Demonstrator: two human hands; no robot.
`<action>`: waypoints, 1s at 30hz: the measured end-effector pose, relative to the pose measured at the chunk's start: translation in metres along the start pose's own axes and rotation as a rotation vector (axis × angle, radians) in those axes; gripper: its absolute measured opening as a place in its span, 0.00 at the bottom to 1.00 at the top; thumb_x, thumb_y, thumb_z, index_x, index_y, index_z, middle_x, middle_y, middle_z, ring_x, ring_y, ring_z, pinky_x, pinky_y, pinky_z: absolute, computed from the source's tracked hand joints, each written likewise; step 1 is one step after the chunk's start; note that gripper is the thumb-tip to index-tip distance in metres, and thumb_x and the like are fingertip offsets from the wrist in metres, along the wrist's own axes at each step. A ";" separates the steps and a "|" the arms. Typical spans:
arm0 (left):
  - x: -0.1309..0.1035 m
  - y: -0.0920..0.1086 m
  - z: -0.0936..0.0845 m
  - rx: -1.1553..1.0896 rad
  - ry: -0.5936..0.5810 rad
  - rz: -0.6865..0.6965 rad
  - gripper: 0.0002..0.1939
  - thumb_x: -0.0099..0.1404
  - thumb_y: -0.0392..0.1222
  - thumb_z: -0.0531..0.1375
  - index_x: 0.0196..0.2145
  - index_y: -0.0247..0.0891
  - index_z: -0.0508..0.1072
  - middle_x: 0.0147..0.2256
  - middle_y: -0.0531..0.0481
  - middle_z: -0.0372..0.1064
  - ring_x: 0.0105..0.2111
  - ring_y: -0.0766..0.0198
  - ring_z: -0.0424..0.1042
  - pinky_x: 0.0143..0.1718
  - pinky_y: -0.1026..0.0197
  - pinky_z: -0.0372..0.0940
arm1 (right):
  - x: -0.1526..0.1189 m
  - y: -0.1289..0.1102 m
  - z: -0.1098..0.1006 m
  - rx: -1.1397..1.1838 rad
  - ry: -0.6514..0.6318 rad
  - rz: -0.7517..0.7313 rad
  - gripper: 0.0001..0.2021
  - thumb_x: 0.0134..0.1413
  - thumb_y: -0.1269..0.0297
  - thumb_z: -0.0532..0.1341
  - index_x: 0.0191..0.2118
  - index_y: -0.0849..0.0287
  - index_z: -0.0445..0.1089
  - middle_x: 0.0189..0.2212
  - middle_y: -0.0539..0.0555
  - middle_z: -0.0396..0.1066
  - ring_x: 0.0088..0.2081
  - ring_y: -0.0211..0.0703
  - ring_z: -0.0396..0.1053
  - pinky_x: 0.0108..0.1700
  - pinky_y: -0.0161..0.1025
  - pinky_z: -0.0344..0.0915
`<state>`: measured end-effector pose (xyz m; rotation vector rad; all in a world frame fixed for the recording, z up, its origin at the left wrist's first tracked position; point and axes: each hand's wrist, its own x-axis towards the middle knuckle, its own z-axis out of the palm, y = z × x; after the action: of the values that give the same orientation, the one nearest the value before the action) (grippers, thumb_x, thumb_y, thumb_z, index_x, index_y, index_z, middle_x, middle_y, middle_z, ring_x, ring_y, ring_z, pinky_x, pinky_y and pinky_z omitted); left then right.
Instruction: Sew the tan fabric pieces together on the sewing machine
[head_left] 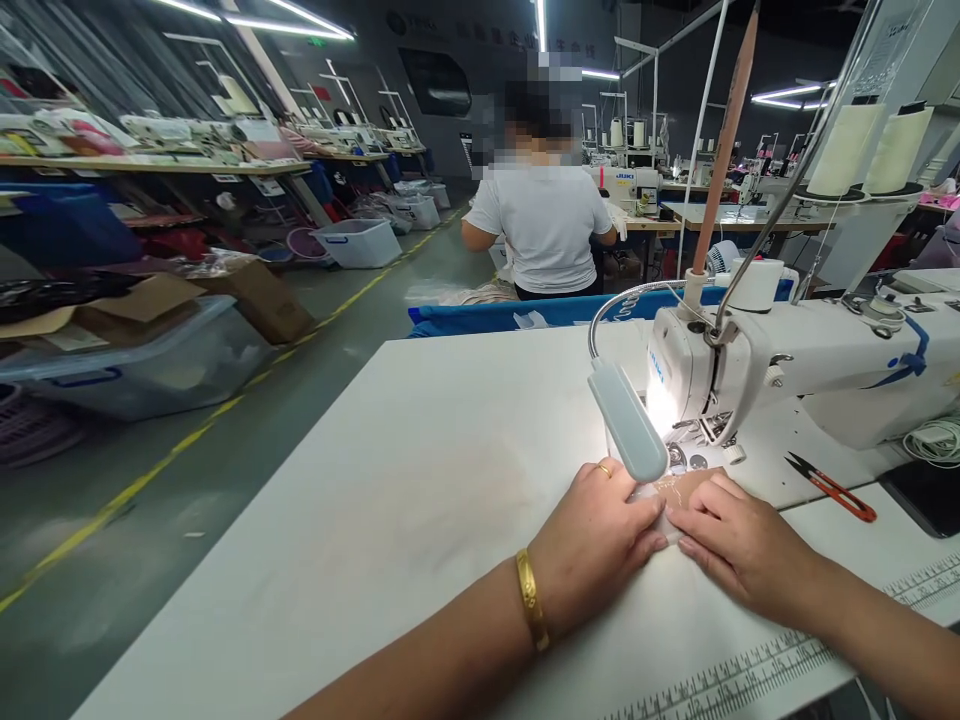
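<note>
A small piece of tan fabric (686,486) with a pale sheer layer lies on the table just in front of the sewing machine's needle area. My left hand (604,530) grips its left edge, thumb and fingers bent together; the lamp head hides part of the fingertips. On the opposite side my right hand (742,540) pinches the same fabric, its fingers curled close to my left thumb. The white sewing machine (840,345) stands beyond both hands, with its presser foot (705,430) behind the fabric. A grey-green lamp head (628,420) hangs over my left fingers.
Red-handled thread snips (831,487) and a dark phone (926,495) lie right of the machine. A printed ruler (750,680) runs along the front edge of the white table (360,560). Ahead sits a person in a white shirt (544,225). Plastic bins (150,360) line the left aisle.
</note>
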<state>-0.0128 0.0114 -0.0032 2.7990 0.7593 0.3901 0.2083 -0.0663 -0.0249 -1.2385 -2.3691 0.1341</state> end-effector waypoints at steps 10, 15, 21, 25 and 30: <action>0.014 -0.013 -0.002 -0.041 0.087 0.007 0.08 0.70 0.44 0.65 0.43 0.38 0.74 0.48 0.42 0.76 0.48 0.48 0.73 0.53 0.44 0.67 | 0.007 0.003 0.008 -0.129 0.024 0.073 0.11 0.69 0.77 0.51 0.45 0.60 0.70 0.36 0.56 0.67 0.35 0.47 0.59 0.36 0.41 0.61; 0.013 -0.018 0.003 -0.013 0.109 0.020 0.08 0.71 0.45 0.64 0.43 0.39 0.75 0.48 0.42 0.76 0.49 0.48 0.73 0.55 0.43 0.67 | 0.006 0.002 0.013 -0.160 0.043 0.076 0.15 0.65 0.80 0.51 0.50 0.61 0.69 0.36 0.56 0.66 0.35 0.48 0.59 0.34 0.41 0.60; 0.012 -0.020 0.005 -0.001 0.129 0.027 0.08 0.72 0.45 0.63 0.44 0.38 0.75 0.47 0.43 0.76 0.49 0.47 0.73 0.55 0.43 0.67 | 0.005 0.000 0.015 -0.108 0.055 0.094 0.16 0.61 0.82 0.51 0.46 0.59 0.69 0.36 0.55 0.66 0.36 0.48 0.59 0.36 0.41 0.61; 0.012 -0.021 0.006 0.006 0.149 0.043 0.09 0.72 0.46 0.62 0.43 0.39 0.75 0.47 0.43 0.77 0.49 0.48 0.73 0.55 0.43 0.67 | 0.004 0.000 0.015 -0.070 0.055 0.103 0.16 0.61 0.82 0.51 0.48 0.58 0.69 0.37 0.55 0.66 0.37 0.48 0.60 0.38 0.42 0.62; 0.012 -0.022 0.007 -0.003 0.150 0.037 0.09 0.71 0.46 0.65 0.42 0.39 0.75 0.47 0.43 0.77 0.49 0.47 0.74 0.56 0.43 0.67 | 0.005 0.001 0.016 -0.059 0.081 0.097 0.14 0.65 0.80 0.51 0.47 0.58 0.69 0.37 0.55 0.67 0.38 0.48 0.61 0.39 0.42 0.62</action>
<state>-0.0104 0.0351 -0.0130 2.8087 0.7372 0.6127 0.1996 -0.0604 -0.0377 -1.3612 -2.2590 0.0443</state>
